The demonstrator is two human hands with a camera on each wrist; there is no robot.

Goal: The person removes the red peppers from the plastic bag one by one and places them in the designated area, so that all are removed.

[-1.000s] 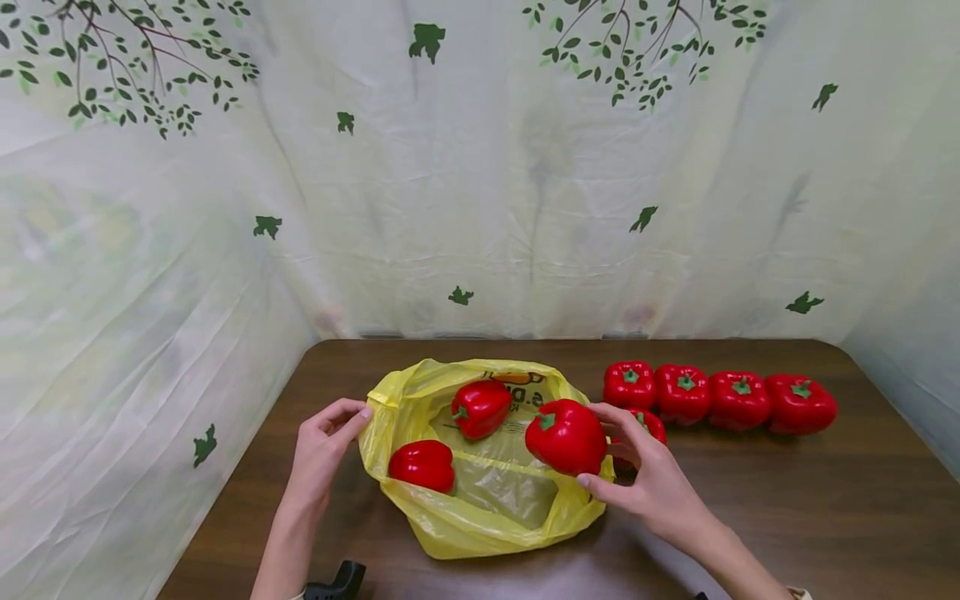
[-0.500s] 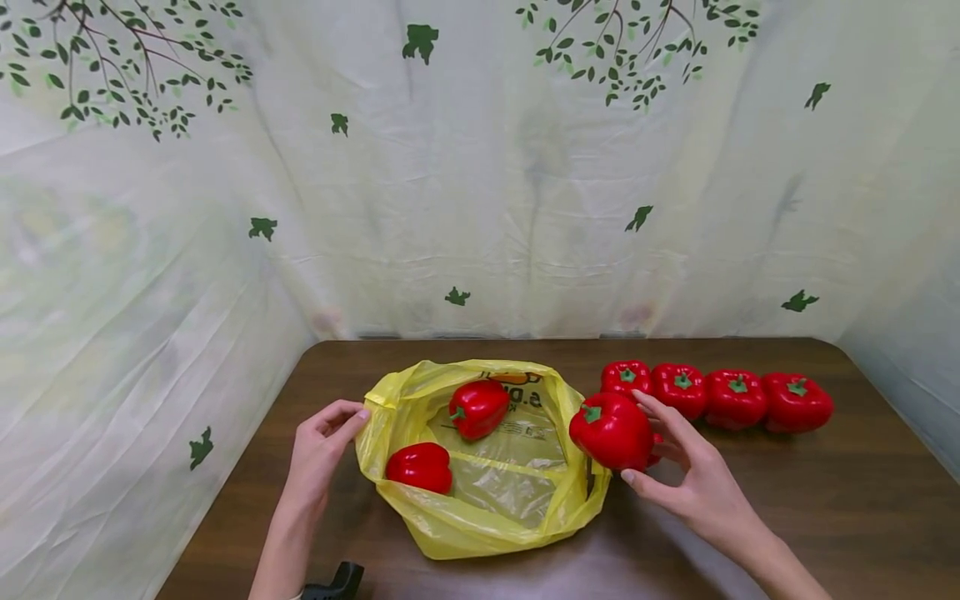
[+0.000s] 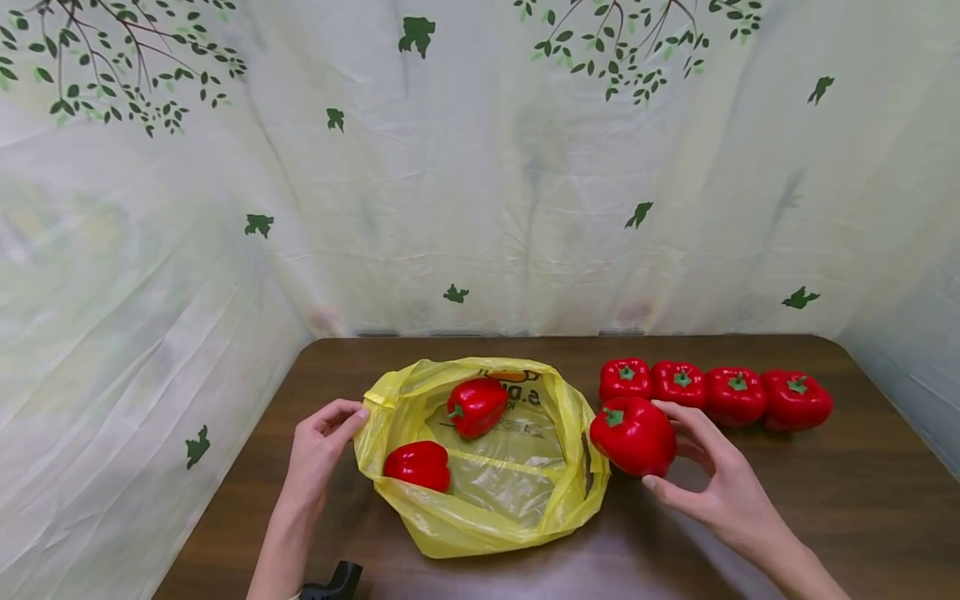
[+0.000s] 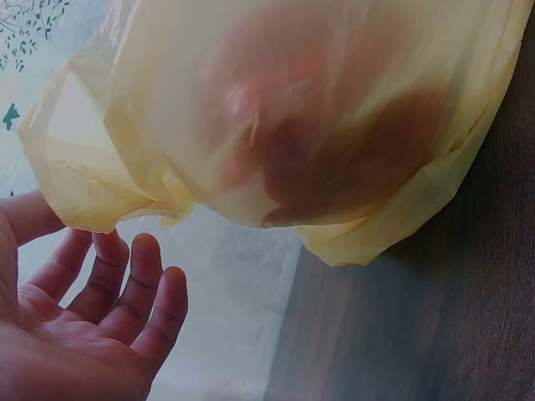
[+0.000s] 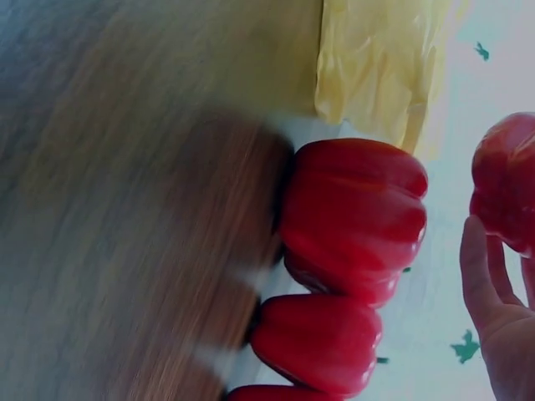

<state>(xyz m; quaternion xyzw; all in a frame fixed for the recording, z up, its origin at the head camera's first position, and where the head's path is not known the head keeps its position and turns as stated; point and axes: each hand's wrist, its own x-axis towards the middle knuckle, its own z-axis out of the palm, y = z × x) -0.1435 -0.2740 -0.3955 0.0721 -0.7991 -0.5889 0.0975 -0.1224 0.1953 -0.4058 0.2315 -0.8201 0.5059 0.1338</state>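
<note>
A yellow plastic bag point(image 3: 487, 533) lies with its mouth wide on the table. Two red bell peppers are inside it, one toward the back point(image 3: 478, 408) and one at the front left point(image 3: 418, 465). My left hand point(image 3: 318, 446) pinches the bag's left rim between thumb and index finger; in the left wrist view its other fingers point(image 4: 138, 288) hang loosely bent. Just beyond the right rim, my right hand point(image 3: 723, 492) holds another red bell pepper point(image 3: 636, 442), raised off the table, green stem toward the bag. In the right wrist view that pepper point(image 5: 508, 180) is partly cut off.
Several red bell peppers point(image 3: 738, 396) stand in a row along the back right of the brown wooden table point(image 3: 825, 508). A black strap-like object point(image 3: 333, 583) shows by the left wrist. A pale curtain point(image 3: 525, 208) with leaf prints hangs behind the table.
My right hand has carried its bell pepper rightward, from over the bag's right rim to just outside it. The left hand keeps its pinch on the rim.
</note>
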